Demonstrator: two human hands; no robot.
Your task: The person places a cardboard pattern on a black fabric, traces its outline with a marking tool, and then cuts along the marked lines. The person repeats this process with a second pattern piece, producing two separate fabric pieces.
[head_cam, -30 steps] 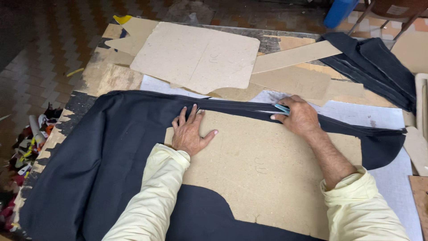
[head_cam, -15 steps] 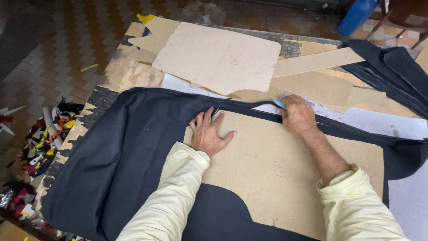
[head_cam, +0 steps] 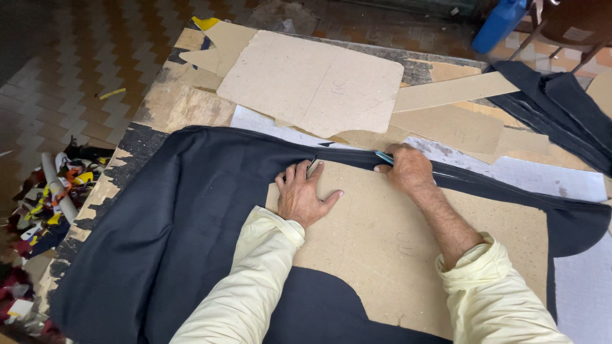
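Cardboard, tan and cut to a curved pattern piece [head_cam: 408, 255], lies flat on the dark navy cloth [head_cam: 185, 216] spread over the worn tabletop [head_cam: 172, 105]; the left hand [head_cam: 305, 194] presses it down, fingers spread apart; the right hand [head_cam: 408, 169] has its fingers closed on a small blue marker, perhaps chalk [head_cam: 384, 157], at the pattern's top edge; good tracing wants steady pressure and the tip tight against that edge; the cloth looks smooth, slightly rumpled leftward; more pale cardboard sheets [head_cam: 312, 83] lie beyond.
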